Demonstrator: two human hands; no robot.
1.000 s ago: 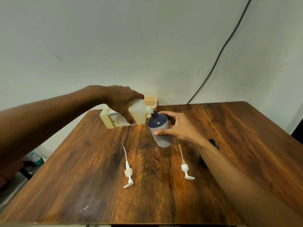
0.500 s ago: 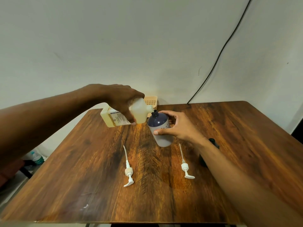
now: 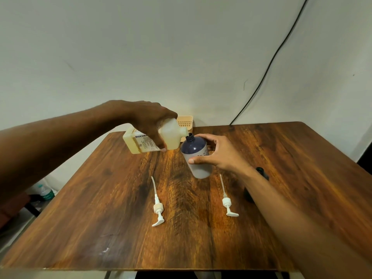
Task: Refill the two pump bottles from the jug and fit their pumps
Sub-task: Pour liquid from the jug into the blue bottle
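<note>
My left hand (image 3: 149,119) grips the tilted jug (image 3: 170,136), my right hand (image 3: 219,154) the dark bottle (image 3: 194,147); two pumps (image 3: 158,208) lie before it, my forearm (image 3: 281,208) half-hides a second bottle (image 3: 261,171).

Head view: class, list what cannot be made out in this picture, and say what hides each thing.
- Second bottle: mostly hidden behind the right forearm.
- Jug label: partly covered by the left hand; the small print is too small to read.
- Blue bottle, held by the right hand: its dark wall hides the fill level.
- Basket: partly behind the jug.
</note>
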